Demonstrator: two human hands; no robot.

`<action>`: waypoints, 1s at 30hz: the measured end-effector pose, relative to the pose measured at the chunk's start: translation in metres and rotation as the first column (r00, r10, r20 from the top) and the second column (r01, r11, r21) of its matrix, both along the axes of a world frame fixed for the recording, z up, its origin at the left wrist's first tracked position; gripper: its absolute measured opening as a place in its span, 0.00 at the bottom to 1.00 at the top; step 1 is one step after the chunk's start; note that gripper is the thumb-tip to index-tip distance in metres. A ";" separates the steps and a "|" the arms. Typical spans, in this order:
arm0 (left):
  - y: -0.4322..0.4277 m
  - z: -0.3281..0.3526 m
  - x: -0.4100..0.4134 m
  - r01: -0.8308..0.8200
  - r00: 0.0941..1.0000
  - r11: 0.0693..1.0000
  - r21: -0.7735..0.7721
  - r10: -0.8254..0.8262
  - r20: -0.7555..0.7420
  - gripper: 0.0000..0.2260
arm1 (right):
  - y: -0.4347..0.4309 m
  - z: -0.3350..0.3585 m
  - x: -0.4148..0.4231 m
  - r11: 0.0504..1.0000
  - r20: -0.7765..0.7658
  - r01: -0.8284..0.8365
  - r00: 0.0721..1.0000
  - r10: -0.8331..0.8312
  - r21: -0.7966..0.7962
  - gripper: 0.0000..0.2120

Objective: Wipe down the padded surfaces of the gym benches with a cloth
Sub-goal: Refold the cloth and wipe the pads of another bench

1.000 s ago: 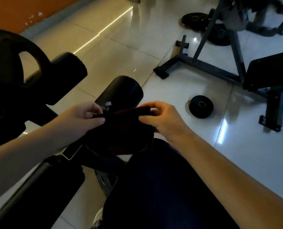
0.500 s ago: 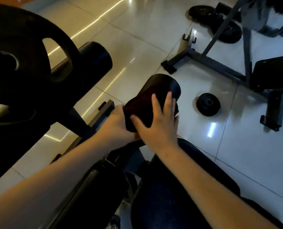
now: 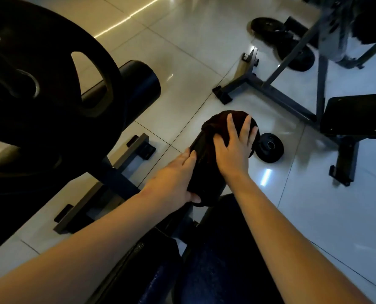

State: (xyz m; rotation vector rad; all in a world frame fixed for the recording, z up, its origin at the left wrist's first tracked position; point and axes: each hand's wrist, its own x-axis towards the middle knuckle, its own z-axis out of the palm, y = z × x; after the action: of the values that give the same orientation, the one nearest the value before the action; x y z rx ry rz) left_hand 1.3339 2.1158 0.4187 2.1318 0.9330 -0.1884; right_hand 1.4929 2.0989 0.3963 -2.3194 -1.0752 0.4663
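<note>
Your right hand (image 3: 233, 150) lies flat on the cloth (image 3: 214, 128), fingers straight and spread wide, palm pressing down; it curls round nothing. The cloth is dark, reddish brown, and is draped over the far end of the roller (image 3: 201, 148), a black padded cylinder that points away from you just ahead of your knee (image 3: 215, 260). Your left hand (image 3: 176, 178) clasps the near part of that roller from the left, fingers laid over the top and thumb hooked round the near end, so the pad sits in your grip. The two hands are close together but do not touch, with a strip of bare pad between them. A second roller (image 3: 138, 84) sticks out well to the left, partly behind the big plate (image 3: 40, 73) that fills the upper left corner. On the pale tiled floor (image 3: 182, 51), just right of the cloth-covered end, lies a small plate (image 3: 270, 148). Farther right stands another bench (image 3: 356, 115) with a black pad on a grey frame (image 3: 270, 88), and more plates (image 3: 292, 51) lie on the floor beyond it, blurred.
</note>
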 end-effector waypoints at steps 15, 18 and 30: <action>-0.004 0.006 0.006 0.042 0.995 0.998 0.043 -0.038 -0.088 0.47 | 0.006 0.003 0.001 0.982 -0.197 0.182 0.966 -0.170 0.045 0.30; -0.005 0.006 0.006 0.026 0.996 0.999 0.023 -0.024 -0.082 0.47 | 0.002 -0.001 0.002 0.979 -0.215 0.187 0.962 -0.165 0.085 0.28; -0.003 -0.003 -0.002 0.020 0.999 0.999 0.043 -0.019 -0.033 0.46 | -0.060 -0.012 -0.063 0.918 -0.461 0.305 0.872 -0.162 0.254 0.29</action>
State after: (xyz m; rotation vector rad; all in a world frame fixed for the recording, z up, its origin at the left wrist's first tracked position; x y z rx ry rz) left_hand 1.3322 2.1132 0.4157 2.1844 0.9438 -0.2153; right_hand 1.4300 2.0387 0.3841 -1.9012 -0.5884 0.6227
